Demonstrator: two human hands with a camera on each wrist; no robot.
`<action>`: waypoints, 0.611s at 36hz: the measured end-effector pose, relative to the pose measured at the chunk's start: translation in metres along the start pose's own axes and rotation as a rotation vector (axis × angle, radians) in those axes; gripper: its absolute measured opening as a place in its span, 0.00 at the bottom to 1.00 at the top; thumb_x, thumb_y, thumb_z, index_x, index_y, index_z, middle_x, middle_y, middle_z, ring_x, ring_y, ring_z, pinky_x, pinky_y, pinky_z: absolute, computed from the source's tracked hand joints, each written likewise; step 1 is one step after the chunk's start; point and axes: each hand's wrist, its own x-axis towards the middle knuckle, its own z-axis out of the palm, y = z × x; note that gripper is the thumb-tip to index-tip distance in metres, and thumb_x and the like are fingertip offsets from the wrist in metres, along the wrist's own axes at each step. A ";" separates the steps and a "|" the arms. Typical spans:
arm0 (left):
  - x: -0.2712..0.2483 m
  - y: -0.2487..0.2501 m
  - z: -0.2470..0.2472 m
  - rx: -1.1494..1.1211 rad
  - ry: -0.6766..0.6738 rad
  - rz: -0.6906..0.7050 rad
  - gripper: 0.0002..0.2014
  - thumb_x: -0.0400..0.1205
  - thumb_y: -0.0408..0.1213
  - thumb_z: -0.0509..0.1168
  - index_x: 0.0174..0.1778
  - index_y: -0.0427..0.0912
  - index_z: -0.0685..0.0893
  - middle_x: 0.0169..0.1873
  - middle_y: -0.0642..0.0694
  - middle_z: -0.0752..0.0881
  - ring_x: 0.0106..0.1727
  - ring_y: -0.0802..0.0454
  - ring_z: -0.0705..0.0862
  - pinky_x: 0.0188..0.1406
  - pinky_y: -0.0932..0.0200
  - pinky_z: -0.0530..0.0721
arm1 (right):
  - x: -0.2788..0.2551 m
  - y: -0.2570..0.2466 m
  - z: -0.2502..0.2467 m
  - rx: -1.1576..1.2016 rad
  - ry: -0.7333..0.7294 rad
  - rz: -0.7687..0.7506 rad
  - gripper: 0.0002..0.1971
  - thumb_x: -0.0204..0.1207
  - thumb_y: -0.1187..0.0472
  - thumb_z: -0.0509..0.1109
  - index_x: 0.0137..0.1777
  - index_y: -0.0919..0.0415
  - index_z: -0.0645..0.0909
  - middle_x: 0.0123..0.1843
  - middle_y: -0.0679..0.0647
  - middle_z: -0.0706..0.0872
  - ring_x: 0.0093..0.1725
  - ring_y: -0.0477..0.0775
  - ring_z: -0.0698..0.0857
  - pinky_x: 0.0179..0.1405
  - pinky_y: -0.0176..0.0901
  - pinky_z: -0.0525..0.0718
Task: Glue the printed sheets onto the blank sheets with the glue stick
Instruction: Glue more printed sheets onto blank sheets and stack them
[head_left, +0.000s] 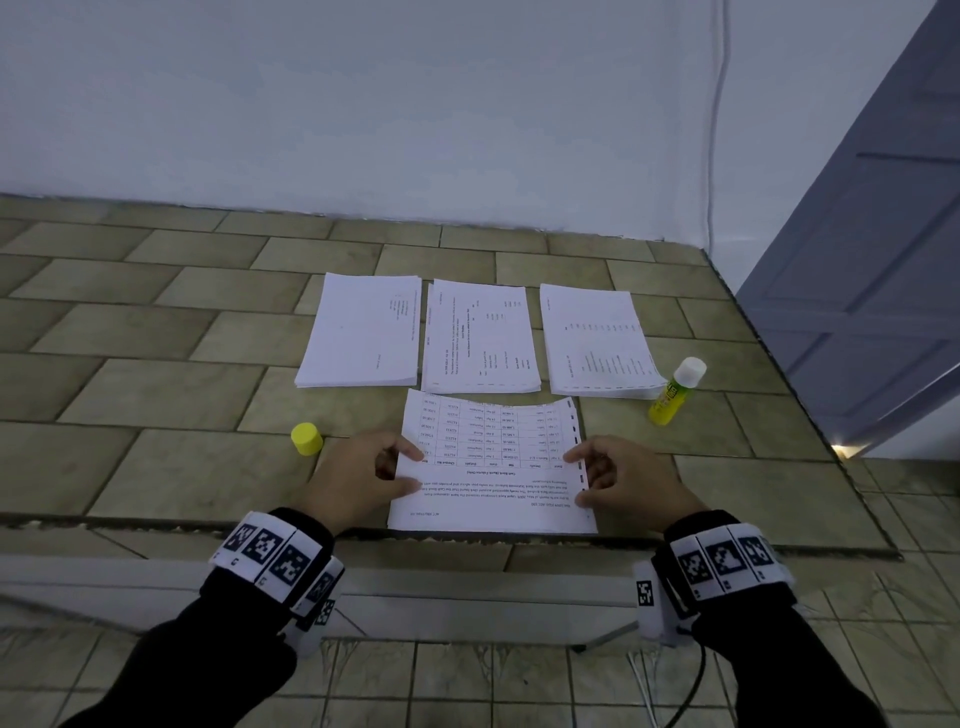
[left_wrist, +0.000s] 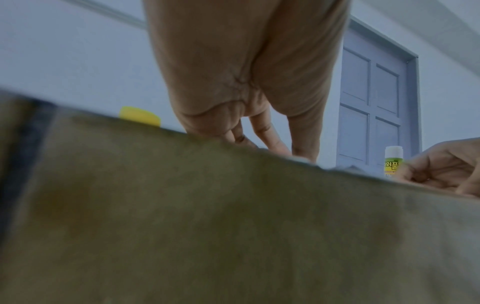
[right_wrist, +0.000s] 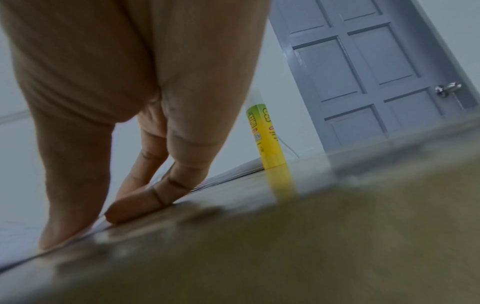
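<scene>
Pressing a printed sheet (head_left: 493, 467) flat at lower centre, both hands hold its side edges.
Left hand (head_left: 358, 475) and right hand (head_left: 631, 478) each grip with thumb and fingertips pinching an edge, apparently to align it. Glue stick (head_left: 675, 392) stands uncapped at right, its yellow cap (head_left: 306, 439) left; three stacks (head_left: 480, 338) wait above.

Print on the three stacks (head_left: 480, 338) is too small to read. In the left wrist view the tiled floor (left_wrist: 233, 226) blurs and hides the base of the yellow cap (left_wrist: 139, 115). The right hand (left_wrist: 446, 170) is cut off by that picture's edge.
</scene>
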 end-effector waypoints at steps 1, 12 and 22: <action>0.000 -0.001 0.000 0.000 0.002 0.003 0.14 0.72 0.30 0.79 0.44 0.53 0.85 0.38 0.52 0.87 0.38 0.68 0.83 0.34 0.74 0.78 | 0.000 0.000 0.000 -0.004 0.001 -0.003 0.22 0.65 0.72 0.80 0.56 0.54 0.81 0.46 0.49 0.82 0.42 0.45 0.83 0.41 0.31 0.84; 0.000 -0.004 0.000 -0.001 0.002 0.030 0.14 0.72 0.31 0.79 0.45 0.52 0.85 0.41 0.55 0.87 0.40 0.69 0.83 0.36 0.74 0.79 | -0.002 0.003 0.000 -0.005 0.000 -0.010 0.22 0.65 0.72 0.81 0.55 0.51 0.80 0.46 0.49 0.82 0.42 0.46 0.83 0.42 0.32 0.84; -0.001 -0.005 0.001 -0.007 0.012 0.045 0.15 0.72 0.29 0.79 0.43 0.54 0.84 0.41 0.59 0.85 0.39 0.72 0.83 0.33 0.76 0.78 | -0.004 -0.003 0.001 -0.081 0.010 -0.012 0.22 0.66 0.71 0.80 0.55 0.51 0.79 0.49 0.51 0.80 0.44 0.45 0.82 0.42 0.28 0.83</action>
